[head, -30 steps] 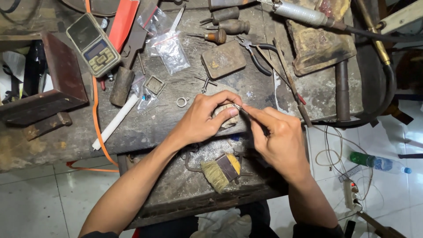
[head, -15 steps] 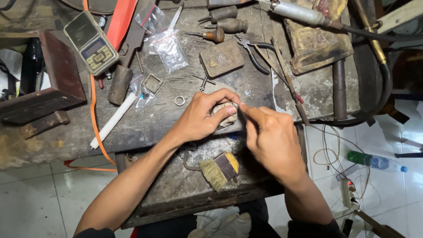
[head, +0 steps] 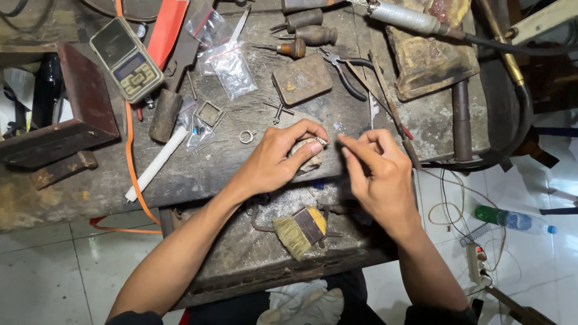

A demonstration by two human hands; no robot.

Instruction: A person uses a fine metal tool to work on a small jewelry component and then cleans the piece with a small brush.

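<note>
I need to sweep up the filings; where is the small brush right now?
In the head view the small brush lies on the lower bench tray, near the centre, just below and between the left hand and the right hand.

We saw a rough, grimy wooden workbench (head: 198,174), a small shiny metal ring (head: 246,136), clear glossy plastic bags (head: 232,69), a straw-bristled brush (head: 299,230), a matt rusty metal block (head: 303,78) and a smooth white plastic tube (head: 156,164).
</note>
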